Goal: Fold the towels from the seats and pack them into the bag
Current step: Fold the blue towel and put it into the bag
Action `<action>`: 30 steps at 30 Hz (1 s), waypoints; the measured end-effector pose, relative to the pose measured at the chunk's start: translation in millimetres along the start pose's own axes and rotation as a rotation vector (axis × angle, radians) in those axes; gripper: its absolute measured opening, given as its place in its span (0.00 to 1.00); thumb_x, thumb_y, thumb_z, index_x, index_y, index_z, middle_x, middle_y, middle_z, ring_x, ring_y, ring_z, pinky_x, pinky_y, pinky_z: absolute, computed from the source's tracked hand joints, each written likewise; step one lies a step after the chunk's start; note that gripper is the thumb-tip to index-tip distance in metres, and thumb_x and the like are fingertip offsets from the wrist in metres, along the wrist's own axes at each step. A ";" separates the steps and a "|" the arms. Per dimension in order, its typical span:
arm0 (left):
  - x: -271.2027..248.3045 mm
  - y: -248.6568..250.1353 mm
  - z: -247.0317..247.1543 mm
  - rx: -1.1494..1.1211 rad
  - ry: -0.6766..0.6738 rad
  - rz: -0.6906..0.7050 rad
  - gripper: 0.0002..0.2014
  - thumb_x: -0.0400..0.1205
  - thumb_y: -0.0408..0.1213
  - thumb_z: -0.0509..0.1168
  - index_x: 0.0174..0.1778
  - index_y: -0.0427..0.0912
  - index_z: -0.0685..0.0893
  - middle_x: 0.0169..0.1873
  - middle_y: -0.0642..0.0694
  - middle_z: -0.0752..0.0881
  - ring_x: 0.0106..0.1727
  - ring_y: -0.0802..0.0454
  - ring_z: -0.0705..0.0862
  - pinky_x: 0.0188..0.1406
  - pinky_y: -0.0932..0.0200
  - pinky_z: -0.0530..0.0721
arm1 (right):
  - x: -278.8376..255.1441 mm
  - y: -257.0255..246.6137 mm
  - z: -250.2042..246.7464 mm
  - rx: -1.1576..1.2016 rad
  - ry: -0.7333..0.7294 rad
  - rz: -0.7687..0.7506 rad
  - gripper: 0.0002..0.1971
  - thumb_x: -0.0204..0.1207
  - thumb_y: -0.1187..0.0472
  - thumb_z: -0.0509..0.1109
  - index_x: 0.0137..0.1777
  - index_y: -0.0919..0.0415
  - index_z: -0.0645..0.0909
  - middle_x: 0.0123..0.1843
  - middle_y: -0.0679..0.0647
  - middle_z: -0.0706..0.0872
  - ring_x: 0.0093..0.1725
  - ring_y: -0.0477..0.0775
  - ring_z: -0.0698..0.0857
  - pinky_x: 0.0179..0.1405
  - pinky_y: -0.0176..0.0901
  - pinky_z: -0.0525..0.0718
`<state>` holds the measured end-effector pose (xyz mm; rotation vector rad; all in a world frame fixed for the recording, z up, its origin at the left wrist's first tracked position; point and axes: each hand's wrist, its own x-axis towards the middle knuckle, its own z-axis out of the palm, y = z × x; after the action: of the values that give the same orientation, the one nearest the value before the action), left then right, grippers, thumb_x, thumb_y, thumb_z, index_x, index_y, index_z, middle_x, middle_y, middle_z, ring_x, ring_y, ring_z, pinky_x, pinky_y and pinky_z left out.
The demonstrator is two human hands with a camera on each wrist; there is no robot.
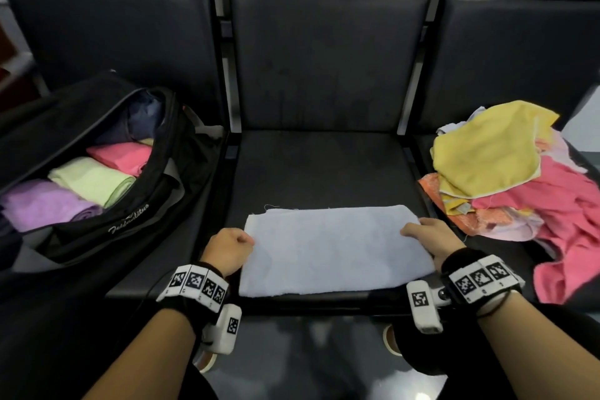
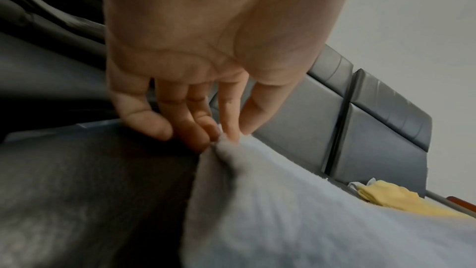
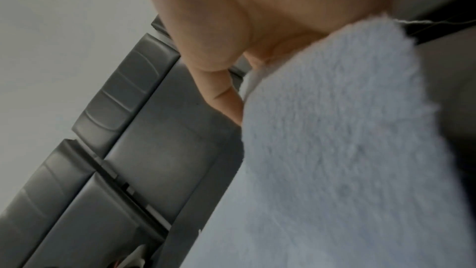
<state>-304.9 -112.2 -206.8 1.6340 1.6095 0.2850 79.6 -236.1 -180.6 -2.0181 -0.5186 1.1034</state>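
A pale blue towel (image 1: 334, 250) lies flat on the middle seat (image 1: 318, 166), near its front edge. My left hand (image 1: 232, 245) pinches the towel's left edge; in the left wrist view the thumb and fingertips (image 2: 233, 129) hold a raised corner of the towel (image 2: 296, 211). My right hand (image 1: 425, 232) grips the right edge, and in the right wrist view the towel (image 3: 335, 140) runs up under the palm (image 3: 270, 17). An open black bag (image 1: 107, 204) on the left seat holds rolled purple (image 1: 42, 204), green (image 1: 94, 180) and pink (image 1: 125, 156) towels.
A heap of unfolded towels lies on the right seat, with a yellow towel (image 1: 490, 146) on top and pink cloth (image 1: 571, 221) below. Dark seat backs (image 1: 324, 52) rise behind. Metal armrest posts (image 1: 232, 94) separate the seats. The floor lies below the seat's front edge.
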 end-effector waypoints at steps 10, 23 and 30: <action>-14.8 35.2 2.8 -0.262 -0.006 0.068 0.10 0.80 0.27 0.65 0.43 0.46 0.89 0.36 0.50 0.85 0.37 0.52 0.83 0.35 0.63 0.80 | -47.7 -38.7 38.1 0.247 -0.266 -0.058 0.16 0.75 0.75 0.69 0.61 0.63 0.86 0.54 0.66 0.90 0.54 0.64 0.90 0.50 0.54 0.88; -29.4 41.3 6.6 -0.621 -0.151 -0.137 0.04 0.87 0.33 0.63 0.49 0.39 0.82 0.42 0.38 0.83 0.38 0.47 0.85 0.32 0.58 0.80 | -88.0 -50.1 161.9 -0.009 -0.522 -0.196 0.22 0.78 0.63 0.73 0.71 0.51 0.76 0.51 0.58 0.82 0.48 0.54 0.86 0.44 0.58 0.92; -30.0 38.8 17.4 -0.369 -0.074 0.019 0.24 0.74 0.18 0.70 0.62 0.42 0.79 0.47 0.44 0.87 0.49 0.46 0.88 0.52 0.53 0.87 | -80.8 -26.4 125.5 -0.300 -0.393 -0.407 0.15 0.74 0.66 0.72 0.58 0.50 0.83 0.48 0.53 0.88 0.37 0.50 0.85 0.42 0.49 0.90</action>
<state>-269.8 -140.9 -181.3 1.3601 1.3905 0.4945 -69.4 -218.4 -159.1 -1.8186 -1.3017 1.2166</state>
